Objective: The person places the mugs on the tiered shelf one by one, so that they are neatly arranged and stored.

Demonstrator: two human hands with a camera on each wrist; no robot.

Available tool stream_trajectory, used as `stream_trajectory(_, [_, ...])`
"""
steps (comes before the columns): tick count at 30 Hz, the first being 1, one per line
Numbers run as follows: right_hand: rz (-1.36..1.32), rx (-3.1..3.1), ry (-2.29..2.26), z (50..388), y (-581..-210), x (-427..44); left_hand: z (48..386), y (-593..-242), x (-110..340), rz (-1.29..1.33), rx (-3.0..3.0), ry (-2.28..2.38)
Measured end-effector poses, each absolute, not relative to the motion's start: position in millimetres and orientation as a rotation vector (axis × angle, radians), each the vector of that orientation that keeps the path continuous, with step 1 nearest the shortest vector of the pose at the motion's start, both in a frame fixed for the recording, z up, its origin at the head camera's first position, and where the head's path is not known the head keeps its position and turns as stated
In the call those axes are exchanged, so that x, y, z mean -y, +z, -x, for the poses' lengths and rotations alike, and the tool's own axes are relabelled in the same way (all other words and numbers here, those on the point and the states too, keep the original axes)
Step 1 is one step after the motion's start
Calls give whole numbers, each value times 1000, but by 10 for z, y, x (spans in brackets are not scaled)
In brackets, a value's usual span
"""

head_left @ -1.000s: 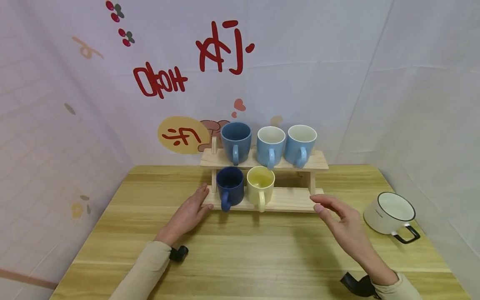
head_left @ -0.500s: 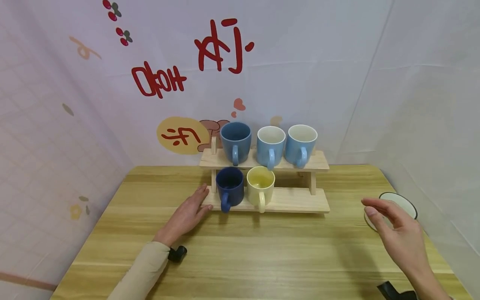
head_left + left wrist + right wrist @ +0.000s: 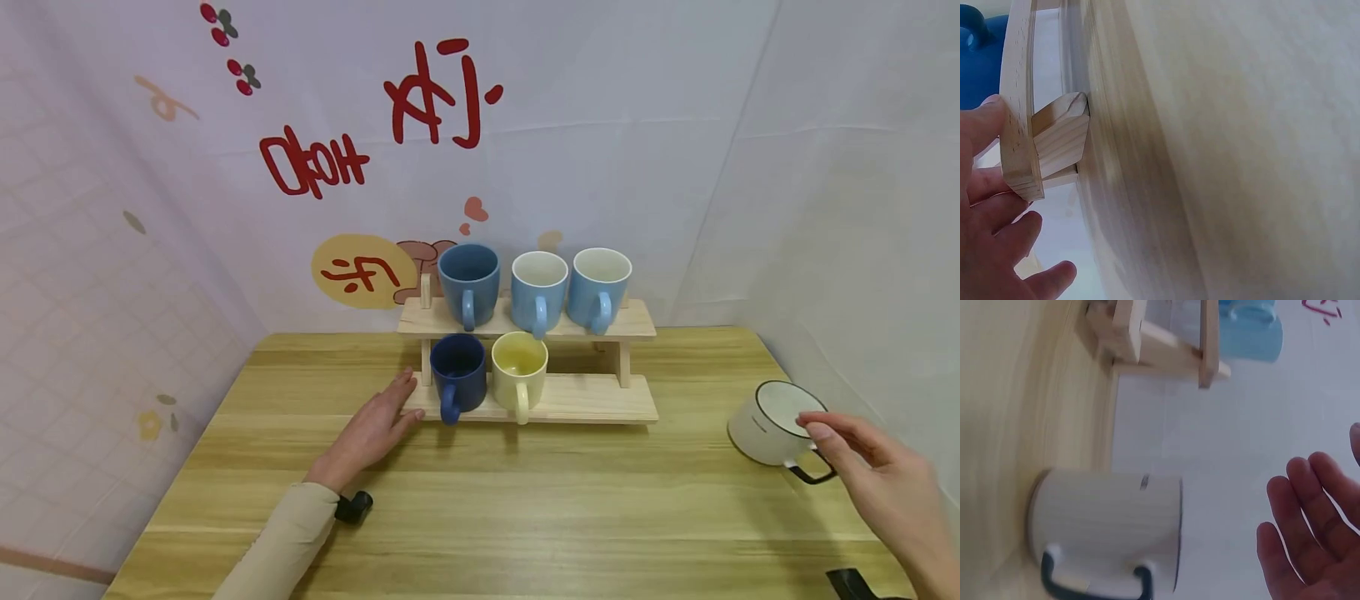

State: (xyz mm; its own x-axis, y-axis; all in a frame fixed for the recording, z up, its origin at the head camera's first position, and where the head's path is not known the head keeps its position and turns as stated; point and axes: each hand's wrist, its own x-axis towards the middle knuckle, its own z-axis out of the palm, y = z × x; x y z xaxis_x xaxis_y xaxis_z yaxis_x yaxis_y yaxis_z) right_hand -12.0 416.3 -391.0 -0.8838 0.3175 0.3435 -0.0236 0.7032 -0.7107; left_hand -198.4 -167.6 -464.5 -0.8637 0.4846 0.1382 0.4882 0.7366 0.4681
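My left hand (image 3: pixel 371 429) holds the left end of the wooden two-tier rack (image 3: pixel 600 398), thumb on the lower board and fingers at its end, as the left wrist view shows. At the right, my right hand (image 3: pixel 885 479) hovers beside a white mug (image 3: pixel 1110 525) with a dark rim and black handle. Its fingers are relaxed with nothing between them; a gap separates them from the mug in the right wrist view. Close to my left hand, a dark blue mug (image 3: pixel 459 375) and a pale yellow mug (image 3: pixel 520 375) stand on the lower board.
On the upper board stand a steel-blue mug (image 3: pixel 470 287) and two light blue mugs with white insides, one in the middle (image 3: pixel 538 296) and one at the right (image 3: pixel 598 292). A printed white cloth (image 3: pixel 622 150) hangs behind the wooden table (image 3: pixel 525 517).
My right hand has moved right, away from the rack's right end and past the white mug to its handle side. The left hand stays on the rack.
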Motion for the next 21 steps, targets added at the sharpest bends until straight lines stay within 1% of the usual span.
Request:
stream_trajectory(6, [197,2432,1083,147,-4037,-4399,1996,-4655,1670,818,2904,-804])
stream_trajectory(11, [237,2511,1011,123,-4185,-4615,1991,-4653,1662,815,2924,-815])
stream_trajectory(16, [368,2687,926,110,-4317,-4844,1988,-4649,1656,805,2937,-804])
stream_trajectory(21, [501,2839,891,105,-4400,-4977,1979,-4646,1666,808,2942,-803])
